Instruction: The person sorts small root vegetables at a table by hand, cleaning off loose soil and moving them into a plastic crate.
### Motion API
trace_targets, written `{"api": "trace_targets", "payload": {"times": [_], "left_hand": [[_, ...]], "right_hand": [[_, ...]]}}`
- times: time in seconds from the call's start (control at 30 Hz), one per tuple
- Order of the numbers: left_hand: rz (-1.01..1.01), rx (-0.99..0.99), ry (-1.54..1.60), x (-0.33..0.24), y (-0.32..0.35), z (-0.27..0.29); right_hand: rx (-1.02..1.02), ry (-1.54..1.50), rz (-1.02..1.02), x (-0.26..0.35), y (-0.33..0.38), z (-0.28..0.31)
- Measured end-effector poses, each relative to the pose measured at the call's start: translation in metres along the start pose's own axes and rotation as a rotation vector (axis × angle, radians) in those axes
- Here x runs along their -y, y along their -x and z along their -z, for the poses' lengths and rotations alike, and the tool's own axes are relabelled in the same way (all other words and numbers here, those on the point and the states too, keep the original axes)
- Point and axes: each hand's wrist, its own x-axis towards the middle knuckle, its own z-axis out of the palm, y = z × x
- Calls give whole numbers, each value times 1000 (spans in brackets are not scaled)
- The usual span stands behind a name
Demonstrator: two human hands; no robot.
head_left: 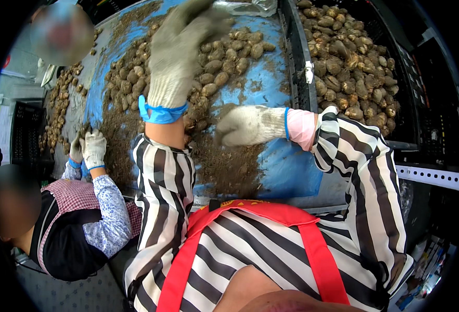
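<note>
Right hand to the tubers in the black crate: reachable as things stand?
Probably yes: the right hand is close by, and nothing covers the tubers. The crate's left wall stands between, so it would likely have to lift over that.

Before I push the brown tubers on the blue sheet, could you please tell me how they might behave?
The tubers would probably roll, being rounded and loosely heaped. Loose soil on the blue sheet may drag along with them.

Grey floor lies lower left of a blue-sheeted grey worktable, with a perforated white rail at right.
</note>
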Motion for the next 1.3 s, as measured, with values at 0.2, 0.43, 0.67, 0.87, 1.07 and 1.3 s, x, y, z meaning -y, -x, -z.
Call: {"api": "trace_targets", "payload": {"times": [0.2,0.43,0.67,0.87,1.07,1.3], "left_hand": [[412,-246,-159,103,89,104],[202,-460,-880,177,136,137],[38,-121,-1467,202,95,121],[214,100,-1436,203,83,112],[397,-137,-315,118,105,88],[146,62,-553,122,150,75]], "right_hand": [[309,123,-85,27,-3,9],[173,120,-26,22,-2,8],[150,145,71,5,-3,3],[82,158,20,16,-4,6],[-430,-165,-38,24,-11,11],[-576,-156,194,23,-16,9]]}}
